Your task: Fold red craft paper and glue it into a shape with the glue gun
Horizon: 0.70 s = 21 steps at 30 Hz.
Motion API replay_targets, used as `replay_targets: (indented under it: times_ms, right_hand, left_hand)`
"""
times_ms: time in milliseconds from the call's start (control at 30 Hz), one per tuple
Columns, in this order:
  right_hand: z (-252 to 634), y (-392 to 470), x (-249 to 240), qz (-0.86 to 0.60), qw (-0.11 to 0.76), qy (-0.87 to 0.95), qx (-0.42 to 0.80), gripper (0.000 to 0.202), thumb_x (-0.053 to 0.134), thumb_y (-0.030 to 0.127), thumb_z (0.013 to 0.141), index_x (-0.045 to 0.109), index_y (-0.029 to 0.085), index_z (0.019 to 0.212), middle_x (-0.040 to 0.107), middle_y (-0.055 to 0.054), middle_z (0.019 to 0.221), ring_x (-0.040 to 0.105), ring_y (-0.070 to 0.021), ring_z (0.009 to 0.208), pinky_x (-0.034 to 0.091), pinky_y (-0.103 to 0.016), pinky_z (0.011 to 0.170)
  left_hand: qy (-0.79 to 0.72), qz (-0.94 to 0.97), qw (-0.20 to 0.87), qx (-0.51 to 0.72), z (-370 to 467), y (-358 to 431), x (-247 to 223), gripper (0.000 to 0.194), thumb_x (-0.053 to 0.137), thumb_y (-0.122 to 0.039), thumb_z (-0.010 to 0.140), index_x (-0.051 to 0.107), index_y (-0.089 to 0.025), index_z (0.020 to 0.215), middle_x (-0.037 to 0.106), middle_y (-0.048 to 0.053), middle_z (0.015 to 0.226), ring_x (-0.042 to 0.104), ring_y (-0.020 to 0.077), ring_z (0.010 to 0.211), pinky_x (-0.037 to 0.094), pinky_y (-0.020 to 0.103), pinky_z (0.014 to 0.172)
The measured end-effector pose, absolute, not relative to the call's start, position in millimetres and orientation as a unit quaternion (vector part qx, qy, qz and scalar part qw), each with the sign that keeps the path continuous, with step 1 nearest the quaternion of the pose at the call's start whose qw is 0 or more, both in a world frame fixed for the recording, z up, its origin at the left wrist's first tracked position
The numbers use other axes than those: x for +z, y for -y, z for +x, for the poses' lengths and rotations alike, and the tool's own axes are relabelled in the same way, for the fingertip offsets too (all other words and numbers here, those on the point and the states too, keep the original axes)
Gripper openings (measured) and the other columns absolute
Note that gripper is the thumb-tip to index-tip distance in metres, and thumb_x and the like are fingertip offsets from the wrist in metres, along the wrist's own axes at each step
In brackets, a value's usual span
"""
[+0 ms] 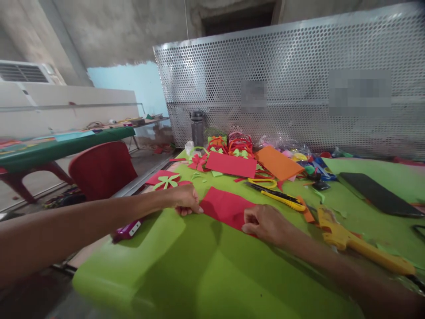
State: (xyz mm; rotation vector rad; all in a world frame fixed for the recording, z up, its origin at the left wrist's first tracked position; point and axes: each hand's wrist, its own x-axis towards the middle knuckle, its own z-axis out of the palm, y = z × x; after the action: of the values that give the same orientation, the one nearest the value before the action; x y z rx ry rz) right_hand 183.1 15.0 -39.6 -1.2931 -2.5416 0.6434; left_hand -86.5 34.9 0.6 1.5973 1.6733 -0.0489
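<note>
A red rectangular sheet (226, 206), perhaps paper or craft foam, lies almost flat over the green tabletop between my hands. My left hand (186, 201) is closed at its left edge, thumb and curled fingers meeting there. At the right end, my right hand (264, 221) pinches the sheet's near corner, fingers folded under. Just beyond the sheet are yellow-handled scissors (265, 183) and a yellow utility knife (282, 200). To the left, a light green flower-shaped cutout (166, 180) rests on red pieces.
A yellow glue gun (361, 248) and a dark phone-like slab (380, 193) lie on the right. Further back are another red sheet (231, 165), an orange sheet (279, 162) and a bottle (197, 128). A purple box (128, 230) sits near the left edge, beside a red chair (102, 170).
</note>
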Motion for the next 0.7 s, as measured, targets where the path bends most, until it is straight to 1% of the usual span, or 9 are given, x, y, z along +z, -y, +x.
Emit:
replay_targets:
  times_ms: [167,233,300,367,400,467,567,633,700]
  right_hand:
    - [183,-15,-39,-0.438,0.111,0.866,0.215,0.011,0.056,0.024,0.068,0.054,0.018,0.060,0.052,0.004,0.054,0.042,-0.0094,0.052,0.021,-0.024,0.051]
    - [184,-16,-40,-0.427,0.118,0.871,0.215,0.012,0.057,0.025,0.069,0.055,0.018,0.060,0.050,0.005,0.053,0.041,-0.0088,0.051,0.021,-0.023,0.050]
    - [183,-17,-41,-0.414,0.127,0.876,0.212,0.014,0.057,0.027,0.070,0.055,0.017,0.060,0.048,0.006,0.051,0.039,-0.0081,0.049,0.020,-0.023,0.050]
    - [181,-19,-41,-0.406,0.134,0.880,0.208,0.014,0.057,0.027,0.071,0.056,0.017,0.061,0.048,0.006,0.051,0.039,-0.0079,0.049,0.022,-0.023,0.050]
    - [180,-21,-40,-0.405,0.135,0.880,0.207,0.013,0.057,0.026,0.071,0.057,0.017,0.062,0.049,0.006,0.052,0.040,-0.0081,0.050,0.023,-0.022,0.051]
    - [179,-23,-38,-0.404,0.132,0.881,0.206,0.011,0.059,0.025,0.071,0.059,0.017,0.063,0.052,0.006,0.055,0.044,-0.0085,0.052,0.027,-0.022,0.054]
    - [179,-26,-33,-0.411,0.133,0.881,0.195,0.012,0.059,0.024,0.073,0.061,0.017,0.063,0.058,0.005,0.059,0.048,-0.0094,0.056,0.032,-0.024,0.067]
    - [181,-25,-29,-0.420,0.141,0.878,0.181,0.014,0.057,0.024,0.076,0.061,0.017,0.064,0.060,0.004,0.063,0.050,-0.0099,0.060,0.031,-0.028,0.076]
    - [182,-24,-24,-0.430,0.145,0.874,0.173,0.013,0.057,0.022,0.076,0.061,0.017,0.065,0.060,0.003,0.064,0.051,-0.0103,0.061,0.031,-0.028,0.077]
  left_hand:
    - [-0.679,0.671,0.297,0.009,-98,-24,7,0.024,0.064,-0.036,0.065,0.054,-0.016,0.057,0.059,0.001,0.051,0.059,0.0154,0.050,0.047,0.026,0.050]
    - [-0.678,0.701,0.214,0.051,-90,-11,12,0.023,0.057,-0.037,0.072,0.057,-0.015,0.064,0.064,0.005,0.063,0.064,0.0209,0.069,0.049,0.030,0.065]
    - [-0.658,0.731,0.157,0.086,-77,6,12,0.029,0.048,-0.041,0.081,0.062,-0.016,0.084,0.067,0.009,0.089,0.061,0.0256,0.093,0.045,0.038,0.084]
    - [-0.551,0.821,0.109,0.100,-63,23,6,0.042,0.047,-0.048,0.083,0.059,-0.017,0.109,0.058,0.010,0.121,0.049,0.0268,0.115,0.034,0.041,0.100]
    - [-0.480,0.868,0.097,0.087,-57,30,2,0.053,0.046,-0.052,0.083,0.051,-0.017,0.123,0.047,0.012,0.135,0.037,0.0282,0.127,0.026,0.044,0.106]
    - [-0.412,0.903,0.121,0.039,-50,39,-10,0.069,0.040,-0.058,0.084,0.030,-0.018,0.139,0.025,0.012,0.147,0.019,0.0289,0.135,0.017,0.048,0.109]
    - [-0.383,0.912,0.145,0.010,-48,42,-24,0.076,0.032,-0.061,0.085,0.014,-0.017,0.144,0.012,0.012,0.150,0.009,0.0280,0.137,0.013,0.048,0.111]
    - [-0.376,0.916,0.140,0.013,-49,41,-29,0.075,0.029,-0.060,0.086,0.011,-0.016,0.144,0.009,0.011,0.150,0.006,0.0267,0.138,0.010,0.047,0.112]
    - [-0.373,0.918,0.132,0.012,-51,40,-33,0.074,0.027,-0.060,0.087,0.009,-0.016,0.144,0.007,0.010,0.150,0.005,0.0261,0.138,0.010,0.047,0.112]
